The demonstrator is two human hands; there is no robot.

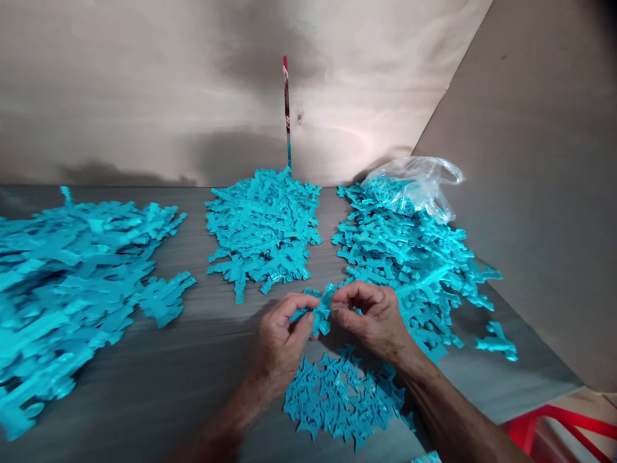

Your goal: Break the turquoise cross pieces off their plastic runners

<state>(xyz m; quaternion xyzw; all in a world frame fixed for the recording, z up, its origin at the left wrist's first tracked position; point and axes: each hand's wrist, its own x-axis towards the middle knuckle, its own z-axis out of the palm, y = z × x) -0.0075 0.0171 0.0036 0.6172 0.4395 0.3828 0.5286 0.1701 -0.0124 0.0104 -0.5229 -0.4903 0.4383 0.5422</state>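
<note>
My left hand [282, 334] and my right hand [373, 318] meet near the middle of the grey table [159, 379], both pinching one small turquoise plastic piece [321, 312] between thumbs and fingers. Directly below my hands lies a flat pile of small turquoise offcuts [340, 399]. A heap of turquoise pieces [414, 257] spreads just right of my right hand.
A middle pile of turquoise pieces [264, 231] lies behind my hands, and a large heap [67, 283] fills the left side. A clear plastic bag [417, 186] rests on the right heap. A red-and-blue strip [286, 109] stands against the plywood wall. A red frame [559, 424] shows at bottom right.
</note>
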